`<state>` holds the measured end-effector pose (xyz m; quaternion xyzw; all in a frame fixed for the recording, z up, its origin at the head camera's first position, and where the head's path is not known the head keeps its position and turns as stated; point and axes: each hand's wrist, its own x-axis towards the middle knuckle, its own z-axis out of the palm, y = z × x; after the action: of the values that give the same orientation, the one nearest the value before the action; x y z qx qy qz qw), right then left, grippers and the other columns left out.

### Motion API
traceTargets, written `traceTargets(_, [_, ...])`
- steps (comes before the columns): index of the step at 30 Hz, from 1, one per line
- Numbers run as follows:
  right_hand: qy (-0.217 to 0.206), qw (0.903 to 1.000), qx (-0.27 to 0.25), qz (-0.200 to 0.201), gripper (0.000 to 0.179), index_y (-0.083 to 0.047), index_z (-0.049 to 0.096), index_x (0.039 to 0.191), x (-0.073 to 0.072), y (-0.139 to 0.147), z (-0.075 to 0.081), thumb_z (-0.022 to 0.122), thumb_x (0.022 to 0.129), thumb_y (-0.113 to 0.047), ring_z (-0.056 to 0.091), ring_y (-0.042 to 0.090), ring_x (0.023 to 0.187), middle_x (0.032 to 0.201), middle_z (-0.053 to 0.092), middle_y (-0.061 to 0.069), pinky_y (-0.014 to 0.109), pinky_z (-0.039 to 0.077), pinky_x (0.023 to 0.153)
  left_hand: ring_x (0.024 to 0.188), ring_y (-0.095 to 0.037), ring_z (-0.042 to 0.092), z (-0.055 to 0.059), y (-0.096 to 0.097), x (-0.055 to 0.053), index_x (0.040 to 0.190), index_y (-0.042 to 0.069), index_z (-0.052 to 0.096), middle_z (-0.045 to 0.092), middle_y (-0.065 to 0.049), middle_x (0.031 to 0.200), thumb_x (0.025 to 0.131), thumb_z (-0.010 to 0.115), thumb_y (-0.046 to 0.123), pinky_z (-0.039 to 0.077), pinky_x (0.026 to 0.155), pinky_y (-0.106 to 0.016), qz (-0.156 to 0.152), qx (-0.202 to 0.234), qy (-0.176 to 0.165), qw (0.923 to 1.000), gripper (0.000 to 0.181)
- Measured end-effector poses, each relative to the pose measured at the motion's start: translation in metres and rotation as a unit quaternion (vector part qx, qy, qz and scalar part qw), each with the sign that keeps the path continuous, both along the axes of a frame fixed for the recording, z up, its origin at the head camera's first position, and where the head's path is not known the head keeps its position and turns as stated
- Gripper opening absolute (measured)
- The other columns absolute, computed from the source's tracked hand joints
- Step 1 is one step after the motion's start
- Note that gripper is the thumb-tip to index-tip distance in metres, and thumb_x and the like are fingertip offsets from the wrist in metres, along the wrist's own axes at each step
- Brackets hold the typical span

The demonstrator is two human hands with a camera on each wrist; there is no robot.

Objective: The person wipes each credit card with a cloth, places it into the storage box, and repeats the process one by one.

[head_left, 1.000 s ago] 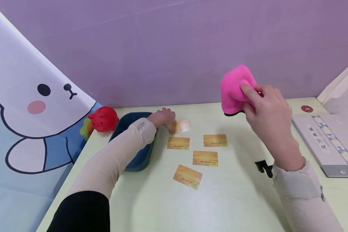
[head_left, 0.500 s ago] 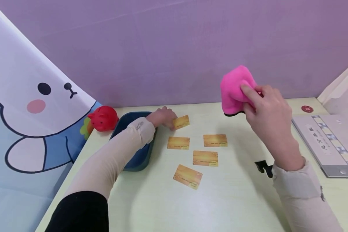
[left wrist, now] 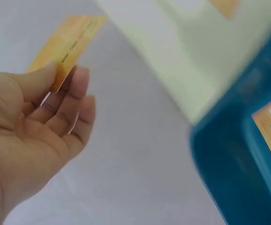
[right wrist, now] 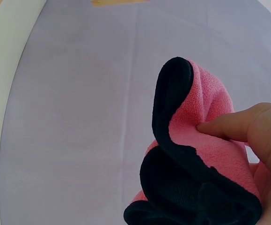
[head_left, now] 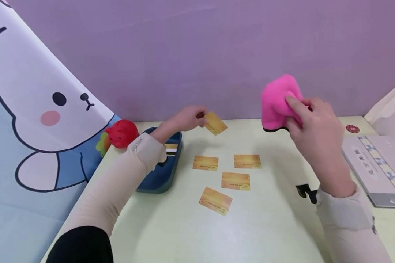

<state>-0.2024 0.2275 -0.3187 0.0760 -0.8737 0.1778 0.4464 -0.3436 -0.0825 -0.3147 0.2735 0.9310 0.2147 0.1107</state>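
Observation:
My left hand (head_left: 189, 118) pinches a gold bank card (head_left: 216, 123) between thumb and fingers, raised near the back edge of the table. In the left wrist view, the card (left wrist: 72, 44) angles up from the thumb while the other fingers curl beneath. A blue plastic bin (head_left: 156, 184) stands under the left forearm, with another striped card (head_left: 171, 149) inside. My right hand (head_left: 319, 135) grips a bunched pink cloth (head_left: 279, 100) in the air over the table's right side. The right wrist view shows the cloth's black edging and dark inner side.
Several gold cards (head_left: 236, 181) lie face up mid-table. A red toy pig (head_left: 121, 133) sits at the back left, beside the bin. On the right are a grey-white box or book (head_left: 373, 168), a red round chip (head_left: 352, 128) and a black object (head_left: 303, 190).
My left hand has lifted the card off the table and brought it up and slightly right. A card in the bin has come into sight. The right hand keeps its hold on the cloth.

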Motion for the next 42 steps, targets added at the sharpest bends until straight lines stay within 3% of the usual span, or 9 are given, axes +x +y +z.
traceTargets(3, [-0.001, 1.0000, -0.008, -0.003, 0.038, -0.018, 0.070, 0.127, 0.001, 0.003, 0.000, 0.061, 0.091, -0.009, 0.059, 0.046, 0.097, 0.109, 0.066, 0.025, 0.063, 0.041, 0.061, 0.083, -0.021, 0.061, 0.007, 0.003, 0.016, 0.107, 0.008, 0.064, 0.068, -0.007, 0.099, 0.101, 0.060, 0.021, 0.047, 0.073, -0.031, 0.006, 0.086, 0.014, 0.9962, 0.014])
traceTargets(6, [0.004, 0.9999, -0.011, -0.004, 0.037, -0.017, 0.071, 0.126, 0.001, 0.006, 0.000, 0.061, 0.091, -0.009, 0.059, 0.046, 0.096, 0.107, 0.066, 0.025, 0.063, 0.041, 0.063, 0.082, -0.018, 0.066, 0.007, 0.009, 0.031, 0.128, 0.011, 0.061, 0.070, -0.008, 0.094, 0.100, 0.062, 0.017, 0.055, 0.078, -0.032, -0.001, 0.180, 0.029, 0.9832, 0.028])
traceTargets(9, [0.009, 0.9999, -0.009, -0.003, 0.037, -0.016, 0.071, 0.126, 0.001, 0.008, 0.001, 0.061, 0.091, -0.009, 0.058, 0.046, 0.093, 0.106, 0.066, 0.026, 0.062, 0.041, 0.064, 0.081, -0.019, 0.068, 0.002, 0.017, 0.046, 0.143, 0.016, 0.053, 0.069, -0.010, 0.089, 0.099, 0.063, 0.013, 0.057, 0.081, -0.034, -0.009, 0.272, 0.024, 0.9619, 0.046])
traceTargets(14, [0.004, 1.0000, -0.007, 0.003, 0.038, -0.015, 0.069, 0.128, 0.002, 0.011, 0.002, 0.061, 0.091, -0.010, 0.057, 0.046, 0.090, 0.105, 0.065, 0.026, 0.060, 0.041, 0.063, 0.084, -0.022, 0.067, -0.011, 0.034, 0.067, 0.138, 0.019, 0.056, 0.068, -0.012, 0.087, 0.099, 0.062, 0.013, 0.052, 0.076, -0.032, 0.024, 0.382, -0.013, 0.9238, 0.039])
traceTargets(20, [-0.007, 0.9999, -0.001, 0.008, 0.039, -0.014, 0.069, 0.129, 0.004, 0.011, 0.001, 0.065, 0.090, -0.009, 0.057, 0.045, 0.092, 0.105, 0.065, 0.026, 0.059, 0.042, 0.062, 0.086, -0.032, 0.068, -0.030, 0.053, 0.073, 0.134, 0.007, 0.055, 0.069, -0.017, 0.090, 0.099, 0.063, 0.009, 0.054, 0.080, -0.036, 0.057, 0.488, -0.033, 0.8706, 0.037])
traceTargets(23, [-0.011, 0.9998, 0.005, 0.013, 0.040, -0.014, 0.069, 0.129, 0.006, 0.009, 0.000, 0.065, 0.089, -0.008, 0.057, 0.045, 0.094, 0.106, 0.065, 0.026, 0.059, 0.043, 0.063, 0.080, -0.024, 0.066, -0.035, 0.059, 0.074, 0.134, 0.005, 0.055, 0.068, -0.012, 0.089, 0.098, 0.064, 0.008, 0.051, 0.075, -0.031, 0.073, 0.511, -0.029, 0.8558, 0.037])
traceTargets(29, [-0.005, 0.9985, 0.045, 0.032, 0.040, -0.014, 0.069, 0.128, 0.009, -0.002, -0.004, 0.068, 0.088, -0.008, 0.060, 0.043, 0.087, 0.103, 0.067, 0.025, 0.056, 0.047, 0.055, 0.079, -0.016, 0.062, -0.040, 0.066, 0.080, 0.137, 0.013, 0.057, 0.069, -0.015, 0.091, 0.097, 0.065, 0.008, 0.047, 0.072, -0.025, 0.090, 0.525, -0.016, 0.8460, 0.041])
traceTargets(36, [-0.007, 0.9964, 0.068, 0.050, 0.044, -0.015, 0.069, 0.129, 0.011, -0.010, -0.011, 0.073, 0.086, -0.008, 0.061, 0.040, 0.084, 0.102, 0.067, 0.023, 0.055, 0.050, 0.052, 0.085, -0.030, 0.066, -0.042, 0.079, 0.084, 0.131, 0.011, 0.061, 0.069, -0.017, 0.092, 0.096, 0.067, 0.011, 0.048, 0.071, -0.026, 0.104, 0.517, -0.005, 0.8494, 0.035])
traceTargets(42, [-0.011, 0.9942, 0.081, 0.070, 0.041, -0.011, 0.070, 0.124, 0.008, -0.014, -0.015, 0.077, 0.084, -0.010, 0.061, 0.039, 0.083, 0.099, 0.067, 0.022, 0.053, 0.052, 0.055, 0.076, -0.019, 0.061, -0.041, 0.087, 0.088, 0.128, 0.009, 0.061, 0.067, -0.012, 0.087, 0.096, 0.067, 0.009, 0.045, 0.067, -0.026, 0.101, 0.522, -0.019, 0.8466, 0.033])
